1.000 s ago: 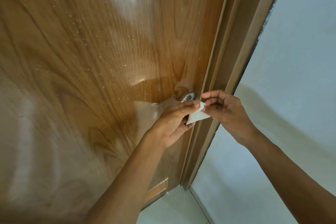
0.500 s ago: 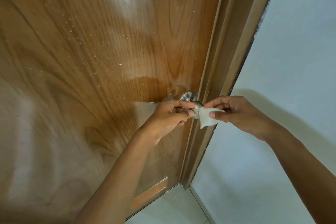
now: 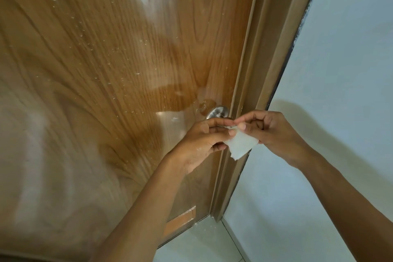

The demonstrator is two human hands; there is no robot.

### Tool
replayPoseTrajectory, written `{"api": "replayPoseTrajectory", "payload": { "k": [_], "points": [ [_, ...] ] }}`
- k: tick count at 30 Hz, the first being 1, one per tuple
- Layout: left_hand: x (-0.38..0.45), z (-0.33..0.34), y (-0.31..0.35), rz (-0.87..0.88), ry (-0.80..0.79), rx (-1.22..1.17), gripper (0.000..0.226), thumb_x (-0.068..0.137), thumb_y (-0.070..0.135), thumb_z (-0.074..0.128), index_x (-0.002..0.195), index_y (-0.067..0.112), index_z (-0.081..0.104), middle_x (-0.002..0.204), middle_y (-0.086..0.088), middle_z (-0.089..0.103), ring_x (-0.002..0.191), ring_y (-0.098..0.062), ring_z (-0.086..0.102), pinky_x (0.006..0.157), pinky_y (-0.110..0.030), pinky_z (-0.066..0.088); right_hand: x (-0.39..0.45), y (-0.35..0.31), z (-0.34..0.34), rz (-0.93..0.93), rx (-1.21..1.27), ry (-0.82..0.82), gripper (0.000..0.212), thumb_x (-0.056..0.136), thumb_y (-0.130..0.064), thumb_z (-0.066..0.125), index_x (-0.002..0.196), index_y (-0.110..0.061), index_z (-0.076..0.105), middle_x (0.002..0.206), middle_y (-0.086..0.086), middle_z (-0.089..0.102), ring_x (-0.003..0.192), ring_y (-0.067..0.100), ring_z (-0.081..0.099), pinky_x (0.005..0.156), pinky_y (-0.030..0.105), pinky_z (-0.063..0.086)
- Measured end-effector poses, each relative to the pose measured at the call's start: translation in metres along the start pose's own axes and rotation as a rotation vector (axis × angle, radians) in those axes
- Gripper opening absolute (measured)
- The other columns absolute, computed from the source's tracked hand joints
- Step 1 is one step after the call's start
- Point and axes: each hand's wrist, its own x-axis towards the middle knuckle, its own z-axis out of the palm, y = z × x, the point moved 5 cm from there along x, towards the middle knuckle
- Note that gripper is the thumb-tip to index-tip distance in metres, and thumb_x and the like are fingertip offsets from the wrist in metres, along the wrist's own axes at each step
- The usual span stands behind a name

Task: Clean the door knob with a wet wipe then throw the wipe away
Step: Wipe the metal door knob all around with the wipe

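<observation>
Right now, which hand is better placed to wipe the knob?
Left. The left hand sits directly below the door knob and pinches the wet wipe; the right hand is off beside the frame.

door (image 3: 106,70): glossy wood-grain, kinda speckled | knob (image 3: 218,112): brushed shiny metal | wipe (image 3: 241,147): soft white cloth-like | wall (image 3: 340,70): matt, smooth

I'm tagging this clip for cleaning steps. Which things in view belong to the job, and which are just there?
Part of the job:
door knob
wet wipe
left hand and right hand, both pinching the wipe

Just there:
wooden door
door frame
wall
tiled floor
</observation>
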Motion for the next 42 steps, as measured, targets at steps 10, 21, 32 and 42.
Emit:
{"api": "replayPoseTrajectory", "payload": {
  "k": [10, 21, 32, 42],
  "points": [
    [-0.007, 0.000, 0.003, 0.205, 0.185, -0.174, 0.017, 0.089, 0.012, 0.063, 0.104, 0.019, 0.068, 0.106, -0.007, 0.064, 0.098, -0.018, 0.063, 0.077, -0.030, 0.056, -0.010, 0.014, -0.002, 0.024, -0.078, -0.063, 0.029, 0.083, -0.050, 0.058, 0.065, -0.029, 0.068, 0.058, -0.009, 0.056, 0.058, 0.009, 0.051, 0.051, 0.015, 0.038],
    [-0.017, -0.007, 0.007, 0.328, 0.490, 0.199, 0.029, 0.084, 0.005, 0.069, 0.106, 0.023, 0.063, 0.111, -0.006, 0.062, 0.103, -0.016, 0.061, 0.080, -0.032, 0.057, -0.003, 0.034, 0.004, 0.032, 0.022, -0.024, 0.028, 0.079, -0.025, 0.075, 0.101, -0.021, 0.058, 0.099, -0.004, 0.069, 0.093, 0.016, 0.068, 0.066, 0.022, 0.058],
    [-0.004, -0.004, -0.004, 0.413, 0.790, 0.521, 0.024, 0.084, 0.000, 0.063, 0.097, 0.020, 0.057, 0.104, -0.002, 0.061, 0.089, 0.000, 0.055, 0.071, -0.003, 0.045, 0.001, 0.028, 0.006, -0.350, -0.663, 0.454, 0.027, 0.080, -0.019, 0.078, 0.094, -0.023, 0.056, 0.102, -0.002, 0.062, 0.090, 0.012, 0.060, 0.063, 0.006, 0.048],
    [0.002, -0.002, -0.007, 0.436, 0.788, 0.543, 0.018, 0.088, 0.004, 0.062, 0.091, 0.021, 0.058, 0.107, -0.002, 0.060, 0.090, 0.005, 0.054, 0.072, -0.001, 0.044, 0.005, 0.028, 0.020, -0.406, -0.636, 0.442, 0.031, 0.089, -0.036, 0.064, 0.111, -0.015, 0.066, 0.115, 0.005, 0.056, 0.099, 0.010, 0.050, 0.080, 0.010, 0.042]
  ]
}}
